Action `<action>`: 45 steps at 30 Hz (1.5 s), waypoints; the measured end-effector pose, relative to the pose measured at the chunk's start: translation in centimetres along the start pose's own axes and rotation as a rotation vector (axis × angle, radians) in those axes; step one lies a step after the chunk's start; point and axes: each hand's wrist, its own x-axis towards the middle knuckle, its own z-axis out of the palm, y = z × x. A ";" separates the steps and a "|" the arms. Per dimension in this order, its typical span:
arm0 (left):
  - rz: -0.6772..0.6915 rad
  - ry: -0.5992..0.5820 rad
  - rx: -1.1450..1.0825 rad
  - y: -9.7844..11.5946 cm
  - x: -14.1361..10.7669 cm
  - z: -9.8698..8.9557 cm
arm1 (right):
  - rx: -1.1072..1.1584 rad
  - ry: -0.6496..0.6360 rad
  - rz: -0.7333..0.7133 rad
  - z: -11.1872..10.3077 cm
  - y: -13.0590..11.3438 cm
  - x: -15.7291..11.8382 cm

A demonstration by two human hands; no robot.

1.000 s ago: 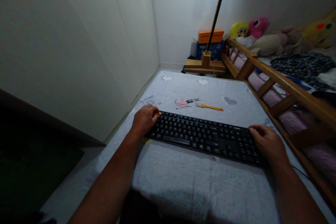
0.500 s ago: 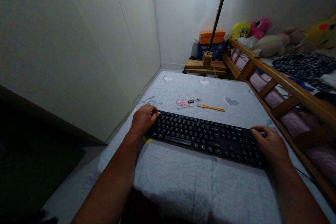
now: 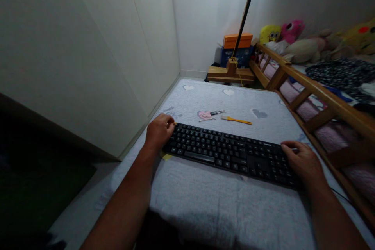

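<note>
A black full-size keyboard [image 3: 216,152] lies slightly slanted on the patterned bed cover. My left hand [image 3: 159,131] is at its far left corner, fingers pinched together. A tiny yellowish bit shows at those fingertips, too small to name. Below the same end, a small yellow patch [image 3: 166,156] pokes out beside the keyboard's near edge. My right hand [image 3: 306,162] holds the keyboard's right end, thumb along the top edge. Beyond the keyboard lie a yellow-handled flat brush [image 3: 237,120], a dark-and-metal slim tool [image 3: 216,113] and thin white sticks resembling cotton swabs [image 3: 207,118].
White wardrobe doors [image 3: 117,54] stand along the left. A wooden bed rail [image 3: 322,90] runs along the right, with plush toys [image 3: 293,31] behind it. At the far end are a wooden stand [image 3: 231,71] with a dark pole and an orange box [image 3: 238,40]. A cable [image 3: 340,194] trails at right.
My left hand has shifted very slightly left and up at the keyboard's corner. My right hand keeps its hold, and the keyboard lies almost the same.
</note>
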 end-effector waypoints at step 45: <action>0.200 -0.202 -0.133 2.1 -0.9 0.9 | 0.026 -0.019 -0.020 -0.1 0.0 0.1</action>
